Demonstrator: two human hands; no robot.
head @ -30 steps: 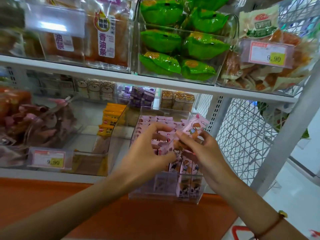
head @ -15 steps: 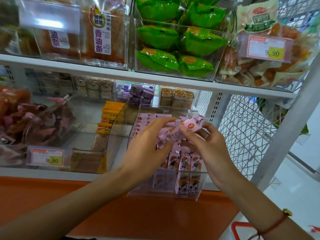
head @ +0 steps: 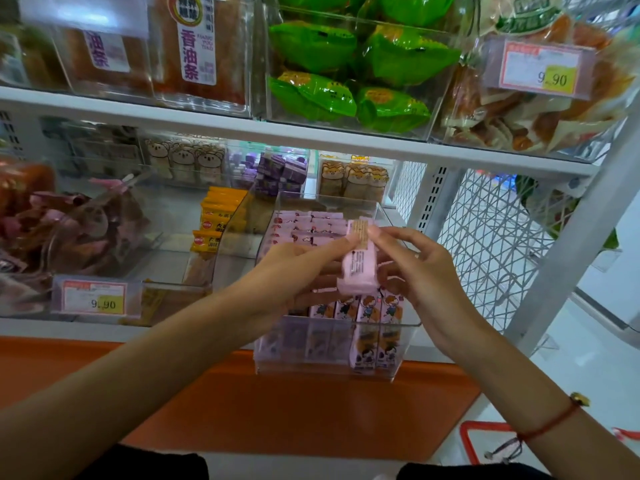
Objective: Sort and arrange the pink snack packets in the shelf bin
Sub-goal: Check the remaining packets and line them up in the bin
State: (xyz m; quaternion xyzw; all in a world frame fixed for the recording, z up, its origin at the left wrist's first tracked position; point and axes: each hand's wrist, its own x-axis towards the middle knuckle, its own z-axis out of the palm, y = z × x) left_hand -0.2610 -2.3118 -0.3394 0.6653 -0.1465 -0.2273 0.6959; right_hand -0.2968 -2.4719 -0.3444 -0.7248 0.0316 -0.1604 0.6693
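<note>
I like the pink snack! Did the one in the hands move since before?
Yes. The pink packet was turned printed-back up and sits lower and nearer over the clear bin.

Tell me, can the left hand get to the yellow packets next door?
Probably yes. The yellow packets sit in an open-topped bin just beside the left hand, nothing above them. But that hand is busy pinching the pink packet and would need to let go first.

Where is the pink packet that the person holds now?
In the head view, the pink packet is at centre, held between the left hand and the right hand, above the front of the clear bin.
</note>
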